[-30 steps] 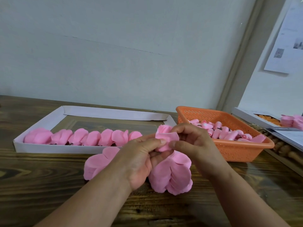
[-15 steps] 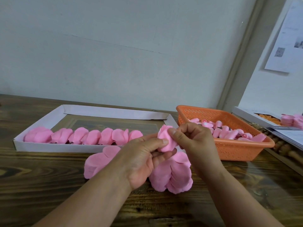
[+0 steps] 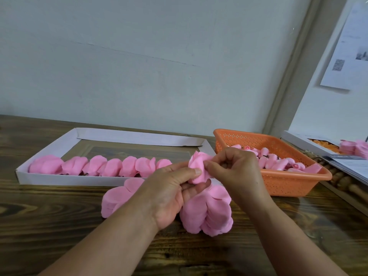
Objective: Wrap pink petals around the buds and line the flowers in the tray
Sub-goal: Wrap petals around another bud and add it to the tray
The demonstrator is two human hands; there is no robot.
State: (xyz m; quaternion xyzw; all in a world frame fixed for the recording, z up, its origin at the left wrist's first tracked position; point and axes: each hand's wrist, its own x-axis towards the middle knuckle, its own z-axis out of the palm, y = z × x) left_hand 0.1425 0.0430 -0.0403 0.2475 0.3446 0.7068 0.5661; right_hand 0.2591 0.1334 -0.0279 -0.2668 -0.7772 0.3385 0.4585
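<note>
Both hands hold one pink flower (image 3: 198,168) above the worktop's (image 3: 49,226) middle: left hand (image 3: 171,193) pinching its base, right hand (image 3: 234,172) pinching a petal. Finished flowers (image 3: 99,166) line the white tray (image 3: 47,148) towards the far-left corner.

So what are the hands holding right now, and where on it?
Both hold one half-wrapped pink flower above the table. The left hand pinches its lower part between thumb and fingers; the right hand pinches the outer petal at its right side.

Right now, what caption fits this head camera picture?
Both hands wrap a pink petal around a bud beside the flower tray.
</note>
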